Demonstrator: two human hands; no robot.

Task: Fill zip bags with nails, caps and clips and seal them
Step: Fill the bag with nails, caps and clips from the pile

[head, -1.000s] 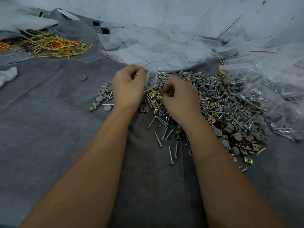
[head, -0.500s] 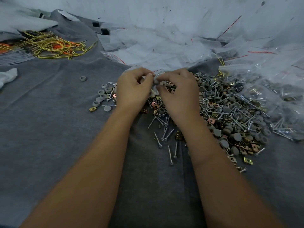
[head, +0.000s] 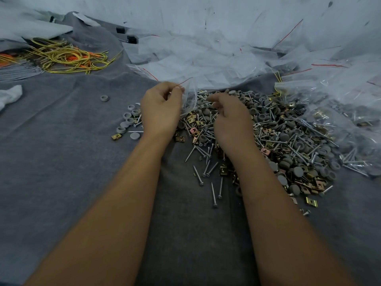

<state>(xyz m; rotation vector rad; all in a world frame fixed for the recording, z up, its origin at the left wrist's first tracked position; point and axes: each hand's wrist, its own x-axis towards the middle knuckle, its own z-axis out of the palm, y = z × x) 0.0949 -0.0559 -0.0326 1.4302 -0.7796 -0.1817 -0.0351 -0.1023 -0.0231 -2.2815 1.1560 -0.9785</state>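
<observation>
My left hand (head: pixel 160 108) pinches the red-striped top edge of a clear zip bag (head: pixel 189 93) and holds it above the near left end of the pile. My right hand (head: pixel 228 118) hovers just right of the bag with fingers curled over the pile; whether it holds a part is hidden. The pile of mixed silver nails, grey round caps and brass clips (head: pixel 278 137) spreads on the grey cloth to the right. A small group of grey caps (head: pixel 127 122) lies left of my left hand.
A heap of empty clear zip bags (head: pixel 206 54) lies at the back. Filled bags (head: pixel 340 112) are stacked at the right. Yellow-green wires (head: pixel 68 56) lie at the back left, a white rag (head: pixel 10 96) at the left edge. Grey cloth (head: pixel 61 162) covers the surface.
Half a second ago both hands met at the bag's mouth. My right hand has since drawn away to the right and down over the pile, while the left keeps hold of the bag.
</observation>
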